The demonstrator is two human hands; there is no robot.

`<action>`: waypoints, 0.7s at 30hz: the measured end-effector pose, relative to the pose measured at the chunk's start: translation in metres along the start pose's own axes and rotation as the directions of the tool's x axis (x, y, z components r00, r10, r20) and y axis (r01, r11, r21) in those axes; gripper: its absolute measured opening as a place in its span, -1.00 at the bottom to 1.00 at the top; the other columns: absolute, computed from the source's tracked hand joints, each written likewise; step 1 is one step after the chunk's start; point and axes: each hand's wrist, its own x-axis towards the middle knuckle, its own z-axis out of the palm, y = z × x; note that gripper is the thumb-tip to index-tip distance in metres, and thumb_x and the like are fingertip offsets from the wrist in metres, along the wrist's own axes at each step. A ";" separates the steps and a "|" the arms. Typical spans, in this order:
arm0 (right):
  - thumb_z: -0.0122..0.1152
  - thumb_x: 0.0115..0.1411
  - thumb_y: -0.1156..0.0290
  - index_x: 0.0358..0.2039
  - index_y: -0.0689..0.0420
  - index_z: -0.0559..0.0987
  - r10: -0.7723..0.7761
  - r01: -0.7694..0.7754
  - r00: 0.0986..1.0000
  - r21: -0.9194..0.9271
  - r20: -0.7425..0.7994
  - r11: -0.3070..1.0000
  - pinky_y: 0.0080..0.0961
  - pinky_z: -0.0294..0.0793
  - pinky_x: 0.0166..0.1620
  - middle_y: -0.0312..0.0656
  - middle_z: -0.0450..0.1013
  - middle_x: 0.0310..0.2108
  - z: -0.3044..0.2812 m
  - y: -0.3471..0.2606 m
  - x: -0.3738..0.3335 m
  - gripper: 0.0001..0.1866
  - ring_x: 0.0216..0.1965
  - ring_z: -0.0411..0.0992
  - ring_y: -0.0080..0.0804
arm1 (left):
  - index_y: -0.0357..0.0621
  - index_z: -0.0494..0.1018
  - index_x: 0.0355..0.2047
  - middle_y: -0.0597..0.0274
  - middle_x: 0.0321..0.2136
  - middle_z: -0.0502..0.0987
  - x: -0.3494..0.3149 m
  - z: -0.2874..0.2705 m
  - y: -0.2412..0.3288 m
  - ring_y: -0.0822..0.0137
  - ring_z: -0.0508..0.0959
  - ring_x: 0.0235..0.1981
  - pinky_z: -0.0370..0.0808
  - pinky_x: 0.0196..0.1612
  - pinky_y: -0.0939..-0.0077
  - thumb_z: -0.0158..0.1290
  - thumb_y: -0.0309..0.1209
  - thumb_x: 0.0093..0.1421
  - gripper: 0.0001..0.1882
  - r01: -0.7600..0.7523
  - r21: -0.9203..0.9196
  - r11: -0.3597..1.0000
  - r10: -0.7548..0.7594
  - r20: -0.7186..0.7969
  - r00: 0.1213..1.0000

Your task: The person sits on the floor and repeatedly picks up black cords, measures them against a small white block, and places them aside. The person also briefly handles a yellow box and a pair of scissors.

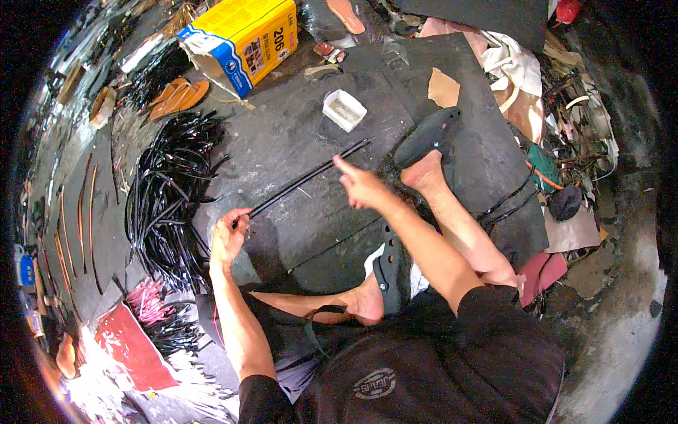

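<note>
A narrow, glossy black strip (296, 184) lies slantwise across the dark work surface (282, 145). My left hand (229, 237) is closed, pinching the strip's near left end between thumb and fingers. Close to its far right end, my right hand (361, 187) has the index finger stretched out to the strip, the other fingers loosely bent. Whether that fingertip presses on it or hovers just above, I cannot tell. Beyond the strip stands a small white tray (355, 121) with a greyish residue inside. A large heap of shiny black strips (166, 191) sits left of my left hand.
A yellow and blue box (258, 39) stands at the far left, near brown sandals (180, 99). A tan scrap (443, 88) lies beyond my foot in its black clog (427, 138). Scraps and cords crowd the right; pink strips (148, 300) and a red sheet (134, 346) lie lower left.
</note>
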 end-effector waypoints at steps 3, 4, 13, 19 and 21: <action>-0.01 0.34 0.25 0.39 -0.36 0.15 -0.259 0.276 0.961 -0.396 0.097 0.876 0.05 0.49 -0.29 0.30 0.48 -0.40 0.068 -0.020 -0.009 -0.38 -0.43 0.51 0.24 | -0.12 0.60 -0.09 0.24 -0.52 0.59 0.008 -0.001 -0.010 0.45 0.56 -0.46 0.48 -0.32 0.48 0.02 -0.41 0.27 -0.74 -0.003 0.005 1.000 0.003 0.032 0.999; 0.00 0.34 0.25 0.39 -0.29 0.16 -0.355 0.370 0.928 -0.397 0.113 0.840 0.09 0.48 -0.26 0.29 0.50 -0.41 0.085 -0.025 -0.012 -0.39 -0.39 0.51 0.25 | -0.12 0.60 -0.09 0.23 -0.52 0.59 0.010 0.000 -0.014 0.45 0.57 -0.45 0.48 -0.32 0.49 0.03 -0.41 0.27 -0.75 0.001 -0.004 1.000 -0.001 0.040 0.999; 0.09 0.29 0.15 0.12 0.09 0.47 -0.456 0.131 0.773 -0.591 -0.442 0.796 0.08 0.53 -0.29 0.17 0.55 -0.50 -0.018 -0.010 0.023 -0.55 -0.41 0.55 0.21 | -0.17 0.57 -0.12 0.15 -0.49 0.63 0.010 0.005 -0.026 0.37 0.60 -0.43 0.49 -0.30 0.42 0.08 -0.40 0.24 -0.77 0.062 -0.005 0.998 -0.062 0.043 0.997; 0.31 0.12 -0.14 0.13 -0.05 0.55 -0.605 0.198 0.733 -0.755 -0.309 0.625 0.04 0.29 0.13 -0.04 0.32 0.20 -0.091 -0.037 0.049 -0.36 0.20 0.30 -0.03 | -0.20 0.50 -0.16 0.11 -0.43 0.64 0.008 0.007 -0.023 0.31 0.63 -0.39 0.51 -0.27 0.40 0.07 -0.39 0.24 -0.79 0.099 0.038 0.994 -0.099 0.012 0.995; 0.24 0.09 -0.28 0.19 -0.13 0.51 -0.568 0.176 0.788 -0.798 -0.238 0.577 0.13 0.01 0.28 -0.02 0.17 0.32 -0.096 -0.046 0.062 -0.26 0.34 0.05 0.05 | -0.23 0.48 -0.14 0.09 -0.41 0.63 0.006 0.007 -0.029 0.29 0.63 -0.37 0.51 -0.25 0.39 0.04 -0.41 0.23 -0.77 0.085 -0.042 0.995 -0.083 0.051 0.995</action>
